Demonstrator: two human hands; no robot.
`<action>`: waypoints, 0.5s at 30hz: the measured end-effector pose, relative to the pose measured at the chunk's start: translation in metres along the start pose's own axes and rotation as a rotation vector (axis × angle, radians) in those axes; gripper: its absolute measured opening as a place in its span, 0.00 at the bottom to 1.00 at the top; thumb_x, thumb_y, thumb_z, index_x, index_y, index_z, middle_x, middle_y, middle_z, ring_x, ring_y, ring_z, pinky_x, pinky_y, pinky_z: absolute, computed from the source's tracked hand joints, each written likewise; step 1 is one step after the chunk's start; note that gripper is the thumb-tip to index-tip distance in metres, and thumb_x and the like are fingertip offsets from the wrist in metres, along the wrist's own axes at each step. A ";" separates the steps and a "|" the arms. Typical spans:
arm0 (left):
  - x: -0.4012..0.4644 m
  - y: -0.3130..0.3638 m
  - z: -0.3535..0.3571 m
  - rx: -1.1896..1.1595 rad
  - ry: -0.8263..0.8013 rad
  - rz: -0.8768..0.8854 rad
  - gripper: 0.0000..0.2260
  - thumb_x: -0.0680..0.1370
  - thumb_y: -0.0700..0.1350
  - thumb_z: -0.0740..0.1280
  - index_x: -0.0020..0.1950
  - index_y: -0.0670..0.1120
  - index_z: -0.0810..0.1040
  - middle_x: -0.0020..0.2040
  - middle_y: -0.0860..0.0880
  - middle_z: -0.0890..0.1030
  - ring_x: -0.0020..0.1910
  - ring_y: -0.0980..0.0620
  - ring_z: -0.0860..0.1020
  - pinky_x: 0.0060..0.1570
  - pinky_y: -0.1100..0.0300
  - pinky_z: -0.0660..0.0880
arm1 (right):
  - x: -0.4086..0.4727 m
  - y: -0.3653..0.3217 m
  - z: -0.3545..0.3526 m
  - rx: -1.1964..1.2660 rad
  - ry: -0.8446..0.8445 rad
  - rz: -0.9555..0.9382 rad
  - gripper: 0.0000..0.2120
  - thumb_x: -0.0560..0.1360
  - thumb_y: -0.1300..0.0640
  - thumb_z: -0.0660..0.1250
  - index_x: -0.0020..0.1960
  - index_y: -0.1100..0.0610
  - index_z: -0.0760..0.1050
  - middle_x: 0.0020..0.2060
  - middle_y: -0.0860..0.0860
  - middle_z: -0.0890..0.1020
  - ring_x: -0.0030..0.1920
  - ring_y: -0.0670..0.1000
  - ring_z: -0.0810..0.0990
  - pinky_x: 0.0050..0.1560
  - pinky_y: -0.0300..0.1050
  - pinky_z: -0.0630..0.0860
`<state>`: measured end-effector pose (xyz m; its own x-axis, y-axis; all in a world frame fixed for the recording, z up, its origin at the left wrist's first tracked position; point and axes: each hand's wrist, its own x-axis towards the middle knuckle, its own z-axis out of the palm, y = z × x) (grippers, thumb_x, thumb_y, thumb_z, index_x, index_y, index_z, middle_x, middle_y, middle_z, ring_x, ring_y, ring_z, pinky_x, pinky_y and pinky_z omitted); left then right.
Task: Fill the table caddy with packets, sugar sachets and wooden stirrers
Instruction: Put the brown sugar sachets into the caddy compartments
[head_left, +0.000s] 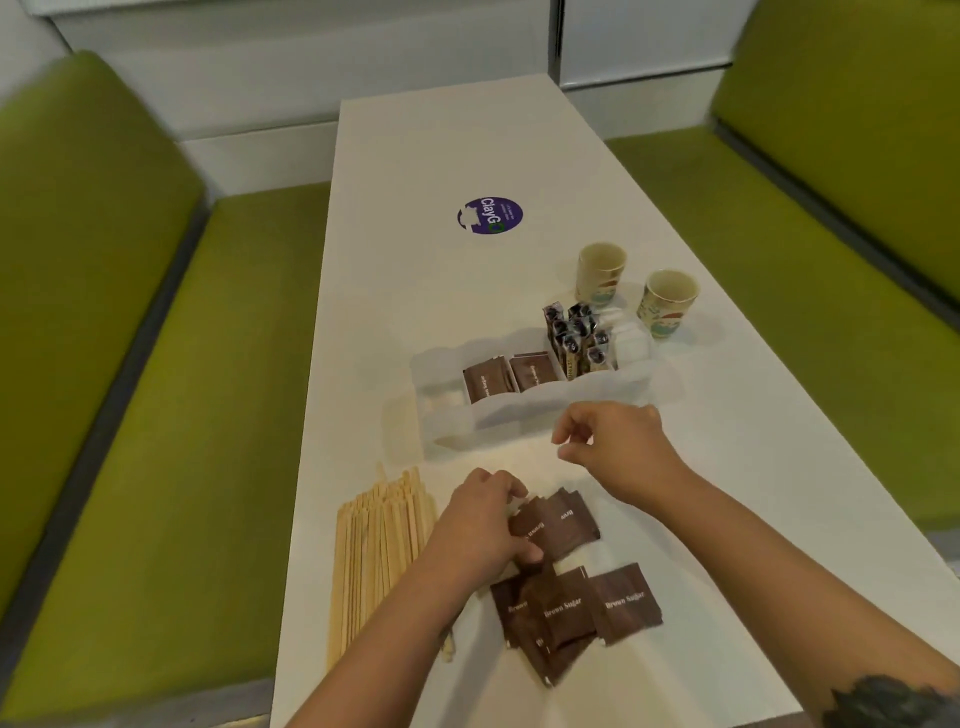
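Brown sugar sachets (576, 613) lie loose on the surface (415, 171). Left hand (480, 525) pinches a few; right hand (618, 441) hovers loosely curled, empty, beside the caddy (530, 410).

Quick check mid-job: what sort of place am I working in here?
Likely a cafe or canteen booth. A long white table sits between green padded benches, with paper cups and a clear caddy holding brown sugar sachets.
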<state>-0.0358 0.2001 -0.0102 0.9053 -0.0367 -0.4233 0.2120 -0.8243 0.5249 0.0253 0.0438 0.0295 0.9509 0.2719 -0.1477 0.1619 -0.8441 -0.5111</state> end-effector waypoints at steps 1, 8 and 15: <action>-0.001 -0.001 0.002 0.011 0.000 0.007 0.29 0.64 0.46 0.78 0.62 0.51 0.72 0.58 0.51 0.70 0.58 0.51 0.71 0.55 0.59 0.70 | -0.006 0.004 0.003 -0.028 -0.035 0.036 0.01 0.74 0.52 0.68 0.44 0.47 0.77 0.41 0.44 0.80 0.47 0.48 0.77 0.57 0.47 0.61; -0.001 -0.002 0.009 0.017 0.077 0.057 0.24 0.65 0.42 0.77 0.58 0.50 0.74 0.55 0.51 0.75 0.51 0.54 0.72 0.52 0.61 0.71 | -0.030 0.019 0.030 -0.052 -0.164 0.235 0.06 0.71 0.51 0.71 0.47 0.48 0.77 0.45 0.45 0.81 0.49 0.49 0.78 0.54 0.46 0.69; -0.004 -0.002 0.009 -0.014 0.112 0.084 0.22 0.65 0.42 0.77 0.54 0.51 0.73 0.49 0.54 0.72 0.48 0.55 0.71 0.48 0.62 0.69 | -0.034 0.015 0.036 0.039 -0.157 0.327 0.07 0.69 0.53 0.73 0.42 0.47 0.75 0.37 0.43 0.77 0.46 0.48 0.79 0.54 0.47 0.72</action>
<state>-0.0430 0.1965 -0.0164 0.9552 -0.0414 -0.2929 0.1382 -0.8130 0.5656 -0.0137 0.0387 -0.0038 0.8982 0.0609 -0.4353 -0.1570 -0.8806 -0.4472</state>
